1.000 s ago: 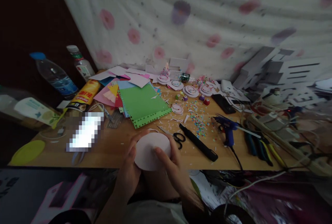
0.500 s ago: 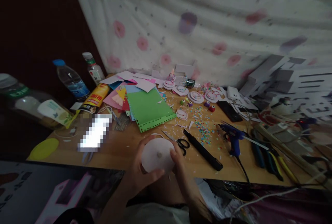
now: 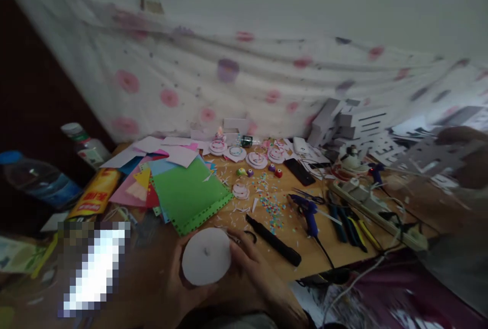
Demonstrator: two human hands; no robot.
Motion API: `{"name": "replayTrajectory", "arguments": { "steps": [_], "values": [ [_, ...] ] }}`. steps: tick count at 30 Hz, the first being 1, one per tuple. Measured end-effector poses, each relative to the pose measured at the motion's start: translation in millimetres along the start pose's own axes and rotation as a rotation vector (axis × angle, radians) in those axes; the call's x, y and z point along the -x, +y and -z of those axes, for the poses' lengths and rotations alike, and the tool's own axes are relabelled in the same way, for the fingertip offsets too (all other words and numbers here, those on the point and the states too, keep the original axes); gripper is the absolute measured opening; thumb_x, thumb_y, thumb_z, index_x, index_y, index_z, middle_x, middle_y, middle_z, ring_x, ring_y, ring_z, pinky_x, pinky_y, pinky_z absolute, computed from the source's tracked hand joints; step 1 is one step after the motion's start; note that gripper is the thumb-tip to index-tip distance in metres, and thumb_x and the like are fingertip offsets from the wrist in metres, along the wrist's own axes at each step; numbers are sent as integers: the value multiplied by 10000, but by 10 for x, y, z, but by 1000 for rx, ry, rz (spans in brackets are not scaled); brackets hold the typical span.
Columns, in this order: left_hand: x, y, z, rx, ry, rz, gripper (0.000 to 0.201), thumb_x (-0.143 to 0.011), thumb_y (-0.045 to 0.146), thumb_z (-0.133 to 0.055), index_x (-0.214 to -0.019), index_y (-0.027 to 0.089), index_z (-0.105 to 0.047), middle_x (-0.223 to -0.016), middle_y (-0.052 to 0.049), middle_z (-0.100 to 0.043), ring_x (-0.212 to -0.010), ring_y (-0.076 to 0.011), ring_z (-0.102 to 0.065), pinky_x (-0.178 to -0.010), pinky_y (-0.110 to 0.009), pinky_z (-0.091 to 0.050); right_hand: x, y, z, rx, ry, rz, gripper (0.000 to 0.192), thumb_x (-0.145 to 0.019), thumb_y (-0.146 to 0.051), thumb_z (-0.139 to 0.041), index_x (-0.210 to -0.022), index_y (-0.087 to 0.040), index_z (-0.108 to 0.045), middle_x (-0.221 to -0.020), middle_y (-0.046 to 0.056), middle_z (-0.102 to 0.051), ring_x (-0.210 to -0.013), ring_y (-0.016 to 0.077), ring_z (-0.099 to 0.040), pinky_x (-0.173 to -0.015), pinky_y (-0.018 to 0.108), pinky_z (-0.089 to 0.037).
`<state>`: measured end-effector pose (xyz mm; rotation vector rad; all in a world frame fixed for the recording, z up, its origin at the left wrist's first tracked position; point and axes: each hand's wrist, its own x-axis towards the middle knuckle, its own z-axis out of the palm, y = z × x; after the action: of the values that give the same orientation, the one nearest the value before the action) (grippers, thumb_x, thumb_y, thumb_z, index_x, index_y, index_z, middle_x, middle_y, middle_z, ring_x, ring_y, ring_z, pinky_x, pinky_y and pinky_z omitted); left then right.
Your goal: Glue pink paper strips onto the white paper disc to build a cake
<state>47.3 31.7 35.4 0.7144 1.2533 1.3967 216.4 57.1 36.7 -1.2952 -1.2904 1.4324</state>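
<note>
Both hands, left hand (image 3: 179, 288) and right hand (image 3: 253, 275), grip a white disc (image 3: 206, 256) beside scissors (image 3: 244, 236).

A round white paper disc (image 3: 206, 256), flat face up toward the camera with a small dark mark at its centre, sits at 6 o'clock over the table's near edge.

White paper disc (image 3: 206, 256), small dark dot at centre. Green sheet (image 3: 189, 194) with punched edge atop pink, blue, yellow and red papers (image 3: 139, 186). Blue glue gun (image 3: 307, 208). Multicoloured confetti (image 3: 271, 203) on tan tabletop (image 3: 305, 255). White curtain (image 3: 213, 85), pink and purple blotches
</note>
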Motion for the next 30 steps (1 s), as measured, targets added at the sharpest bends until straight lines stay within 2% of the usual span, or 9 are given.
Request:
{"name": "replayTrajectory", "arguments": {
  "steps": [4, 9, 11, 15, 18, 20, 23, 25, 30],
  "values": [
    [-305, 193, -52, -47, -65, -215, 886, -388, 273, -949, -1159, 286, -514, -1423, -106, -578, -1253, -330, -590, -897, -376, -587, -72, 41, 463, 124, 286, -29, 693, -594, -905, -609, -586, -217, -527, -509, -51, -435, -487, 119, -398, -482, 257, -333],
    [-564, 521, -268, -108, -126, -379, 867, -510, 398, -916, -1231, 264, -454, -1465, -165, -524, -1346, -330, -517, -921, -374, -576, 119, 75, 1177, 326, 695, -88, 685, -541, -904, -606, -467, -260, -385, -457, -51, -343, -493, 142, -348, -524, 299, -280],
    [-628, 602, -315, -130, -156, -415, 859, -534, 412, -910, -1244, 263, -450, -1478, -164, -512, -1354, -316, -512, -974, -391, -550, 196, 149, 1417, 416, 830, -129, 648, -527, -882, -623, -492, -262, -437, -458, -26, -408, -497, 181, -415, -537, 325, -312],
    [-725, 658, -325, -146, -201, -410, 900, -525, 402, -925, -1282, 270, -457, -1478, -144, -518, -1372, -316, -494, -1068, -423, -485, 226, 307, 1722, 700, 1084, -89, 695, -578, -880, -532, -773, -215, -593, -803, 162, -691, -798, 372, -647, -681, 449, -469],
    [-762, 642, -304, -187, -202, -362, 932, -534, 437, -918, -1333, 278, -466, -1478, -130, -527, -1385, -337, -478, -1078, -436, -481, 170, 225, 1632, 699, 961, -64, 618, -657, -853, -525, -669, -238, -585, -624, 96, -646, -606, 312, -626, -558, 409, -455],
    [-762, 617, -288, -203, -219, -339, 936, -536, 442, -917, -1347, 268, -484, -1473, -140, -535, -1373, -346, -491, -1054, -432, -505, 116, 23, 1367, 626, 771, 131, 560, -743, -785, -575, -605, -242, -567, -523, 27, -560, -497, 235, -562, -497, 353, -432],
    [-710, 582, -262, -176, -289, -338, 903, -547, 383, -922, -1346, 261, -520, -1459, -151, -552, -1338, -346, -533, -973, -399, -562, -9, -386, 809, 627, 568, 667, 410, -894, -629, -596, -1016, -247, -682, -1018, 99, -672, -959, 274, -654, -810, 386, -519],
    [-632, 588, -254, -181, -326, -373, 890, -520, 308, -937, -1323, 275, -555, -1435, -130, -580, -1305, -345, -566, -944, -384, -581, -117, -606, 488, 710, 325, 875, 697, -798, -806, -524, -1288, -316, -594, -1330, 122, -538, -1213, 316, -545, -985, 458, -458],
    [-334, 697, -294, -315, -164, -448, 857, -367, 203, -973, -1157, 285, -650, -1131, -55, -741, -977, -323, -729, -760, -364, -641, -277, -716, 153, 699, 18, 915, 808, -756, -867, -453, -1402, -382, -485, -1498, 73, -325, -1366, 341, -359, -1120, 503, -320]
  ]
}}
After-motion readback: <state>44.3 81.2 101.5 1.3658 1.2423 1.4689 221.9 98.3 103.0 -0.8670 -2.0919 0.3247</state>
